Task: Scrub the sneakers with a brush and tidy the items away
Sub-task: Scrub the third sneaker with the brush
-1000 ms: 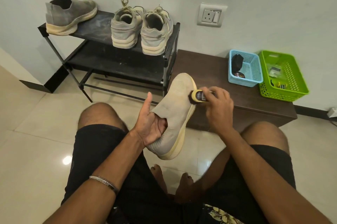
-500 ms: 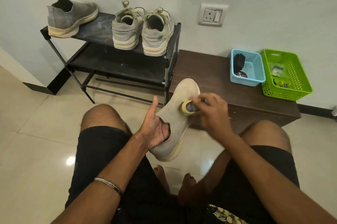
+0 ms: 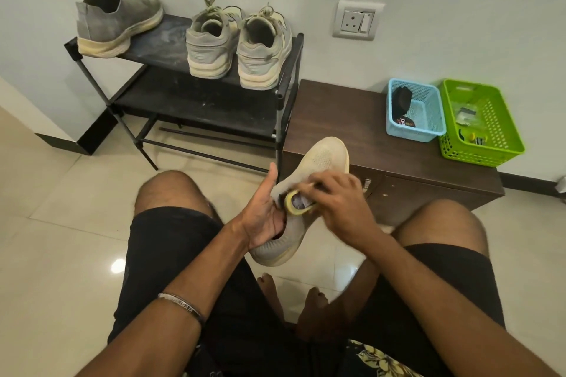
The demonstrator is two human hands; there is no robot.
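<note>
From the head view we are mid-scrub — our left hand (image 3: 263, 217) grips the beige knit sneaker (image 3: 309, 192) just in front of the brown cabinet (image 3: 346, 119), our right hand (image 3: 337, 205) curled round the yellow brush (image 3: 295, 203) on its upper. Next, we judge, comes working toward the toe — the shoe held steady.

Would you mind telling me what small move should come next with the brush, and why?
Probably stroke the brush toward the toe: the right hand holds it near the collar of the sneaker, steadied by the left hand.

Four sneakers (image 3: 309, 189), one brush (image 3: 298, 203), two baskets (image 3: 428, 125), one rack (image 3: 284, 76).
</note>
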